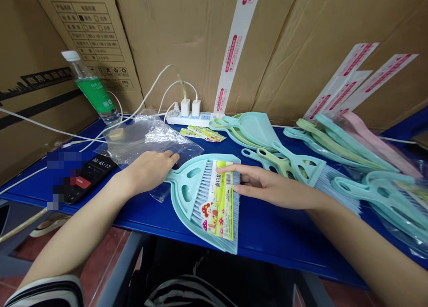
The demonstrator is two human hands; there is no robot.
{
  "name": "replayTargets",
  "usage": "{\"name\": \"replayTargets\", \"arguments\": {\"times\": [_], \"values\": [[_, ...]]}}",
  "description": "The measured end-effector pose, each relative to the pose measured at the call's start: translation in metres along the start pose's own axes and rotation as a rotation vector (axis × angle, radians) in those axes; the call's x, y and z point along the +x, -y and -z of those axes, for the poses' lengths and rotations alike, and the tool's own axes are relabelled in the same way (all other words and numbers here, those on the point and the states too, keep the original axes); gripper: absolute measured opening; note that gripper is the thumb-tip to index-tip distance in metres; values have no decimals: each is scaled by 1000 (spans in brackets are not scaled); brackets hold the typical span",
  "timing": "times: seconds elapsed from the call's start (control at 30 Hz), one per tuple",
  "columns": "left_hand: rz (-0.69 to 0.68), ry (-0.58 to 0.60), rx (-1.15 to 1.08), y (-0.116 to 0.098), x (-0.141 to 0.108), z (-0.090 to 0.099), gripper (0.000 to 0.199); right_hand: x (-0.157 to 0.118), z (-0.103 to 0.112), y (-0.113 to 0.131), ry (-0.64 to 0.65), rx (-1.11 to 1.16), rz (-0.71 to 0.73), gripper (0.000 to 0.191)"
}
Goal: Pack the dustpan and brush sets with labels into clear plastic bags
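A mint-green dustpan (179, 211) lies near the table's front edge, its open side to the right. Nested in it is a matching hand brush (192, 182) with grey-blue bristles, and a printed label card (219, 209) lies over the bristles. My left hand (150, 171) is closed around the handle end of the set, hiding most of the handle. From the right, my right hand (264, 184) reaches across with fingers stretched out. Its index finger touches the card's upper part, and the thumb is beside the card's right edge.
A clear plastic bag (150, 135) lies behind my left hand. At the back are a power strip (197, 118), loose label cards (203, 133) and a bottle (95, 93). A phone (90, 177) lies left. More dustpans (256, 128) and bagged sets (361, 142) lie right.
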State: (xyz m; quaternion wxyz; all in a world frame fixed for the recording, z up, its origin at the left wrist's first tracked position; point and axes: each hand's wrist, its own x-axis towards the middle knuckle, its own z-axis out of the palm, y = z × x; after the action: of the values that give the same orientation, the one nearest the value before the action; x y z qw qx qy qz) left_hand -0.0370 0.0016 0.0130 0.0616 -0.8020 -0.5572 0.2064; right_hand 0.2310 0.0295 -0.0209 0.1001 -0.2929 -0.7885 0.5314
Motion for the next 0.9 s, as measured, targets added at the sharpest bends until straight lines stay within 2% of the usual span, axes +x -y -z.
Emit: {"name": "replayTargets", "arguments": {"times": [0.43,0.7,0.9], "values": [[-1,5,2,-1,0,2,34,0,0,1,-6,-26,-7,55],[-3,-36,4,0,-1,0,35,-1,0,1,0,-32,24,52],[-1,-32,15,0,-1,1,35,-4,-2,9,-45,-151,-3,53]]}}
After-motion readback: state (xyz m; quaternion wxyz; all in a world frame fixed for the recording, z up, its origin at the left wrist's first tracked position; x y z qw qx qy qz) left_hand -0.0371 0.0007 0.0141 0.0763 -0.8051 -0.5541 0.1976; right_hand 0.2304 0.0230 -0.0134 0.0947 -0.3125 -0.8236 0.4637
